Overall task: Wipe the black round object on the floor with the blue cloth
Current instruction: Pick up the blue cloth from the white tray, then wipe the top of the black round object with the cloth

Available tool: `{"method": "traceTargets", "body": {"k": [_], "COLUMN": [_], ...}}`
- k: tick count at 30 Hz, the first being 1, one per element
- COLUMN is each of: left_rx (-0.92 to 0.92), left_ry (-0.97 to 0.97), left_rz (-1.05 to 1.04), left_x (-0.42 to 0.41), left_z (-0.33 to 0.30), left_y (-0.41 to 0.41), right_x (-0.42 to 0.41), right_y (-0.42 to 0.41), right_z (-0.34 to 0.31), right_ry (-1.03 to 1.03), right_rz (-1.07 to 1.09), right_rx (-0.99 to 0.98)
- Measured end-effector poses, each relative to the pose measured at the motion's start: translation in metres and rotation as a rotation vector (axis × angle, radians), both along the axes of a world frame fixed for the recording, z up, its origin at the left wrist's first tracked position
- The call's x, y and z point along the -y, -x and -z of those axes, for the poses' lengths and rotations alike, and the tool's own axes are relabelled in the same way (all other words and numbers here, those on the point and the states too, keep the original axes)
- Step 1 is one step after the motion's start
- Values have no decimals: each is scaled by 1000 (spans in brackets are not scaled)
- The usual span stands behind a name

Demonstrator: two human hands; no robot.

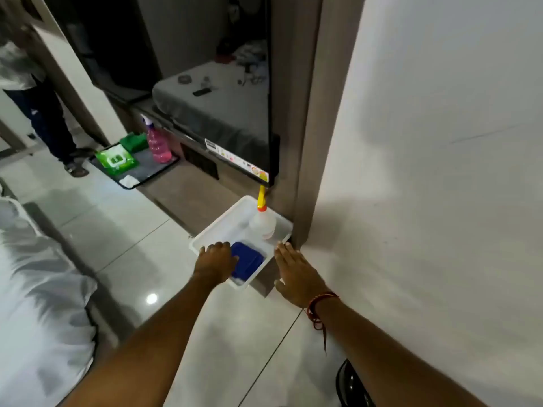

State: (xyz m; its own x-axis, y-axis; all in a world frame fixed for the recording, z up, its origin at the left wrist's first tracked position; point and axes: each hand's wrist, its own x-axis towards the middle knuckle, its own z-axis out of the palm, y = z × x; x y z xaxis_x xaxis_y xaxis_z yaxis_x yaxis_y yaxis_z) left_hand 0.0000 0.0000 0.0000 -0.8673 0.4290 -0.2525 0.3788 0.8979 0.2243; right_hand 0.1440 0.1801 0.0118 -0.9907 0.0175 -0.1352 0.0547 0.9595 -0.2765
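A folded blue cloth (pixel 248 262) lies in the near corner of a white tray (pixel 223 227) on a low wooden ledge. My left hand (pixel 216 261) rests on the tray's near edge with its fingers touching the cloth's left side; whether they grip it is not clear. My right hand (pixel 293 271) hovers flat and open just right of the tray, holding nothing. The black round object (pixel 351 386) sits on the floor at the bottom edge, mostly hidden behind my right forearm.
A clear spray bottle with a yellow nozzle (pixel 262 221) stands in the tray's far corner. A dark mat (pixel 152 171) further left holds a pink spray bottle (pixel 158 142) and a green wipes pack (pixel 116 160). A person's legs (pixel 50 124) stand at the far left. White bedding (pixel 38 289) is on my left.
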Motion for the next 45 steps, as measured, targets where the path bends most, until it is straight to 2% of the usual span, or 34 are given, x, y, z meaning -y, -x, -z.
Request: {"method": "traceTargets", "body": {"k": [2,4,8,13,18,22,24,27,30,32,35,38,40,42,45], "left_rx": [128,152,166,128,150,-35,-40,121,500,720,966,1130,1194,1095,750], "left_ry": [60,74,83,85,-209,-476,-624,-735,-813,-780,-696,-538,-396,-273,-133], "left_rz": [-56,-65,-32,-115,-303,-290,-263,-208,-202,-231,-208,-95,12,154,452], "left_x": [11,15,-5,-22,-39,-70,-95,-136,-177,-202,-240,-264,-278,-282,-268], "left_z": [18,38,71,103,77,27,6,0,21,46,114,202,276,344,461], "left_y": [14,26,45,57,53,4,-32,-88,-146,-179,-235,-281,-315,-329,-338], "right_x": [13,25,36,44,29,2,-14,-34,-57,-72,-95,-108,-116,-129,-156], "right_y": [14,23,37,38,31,9,-9,-42,-97,-139,-210,-275,-323,-363,-411], "right_z": [18,34,70,109,117,100,87,75,93,117,187,265,329,374,452], "right_ry": [-4,-62,-92,11,182,272,274,260,189,167,127,154,281,439,505], "right_rz": [-48,-75,-82,-58,-33,121,210,363,536,637,779,857,979,1217,1443], "right_rx": [51,93,148,201,125,-89,-210,-307,-295,-267,-190,-103,-72,-40,-24]}}
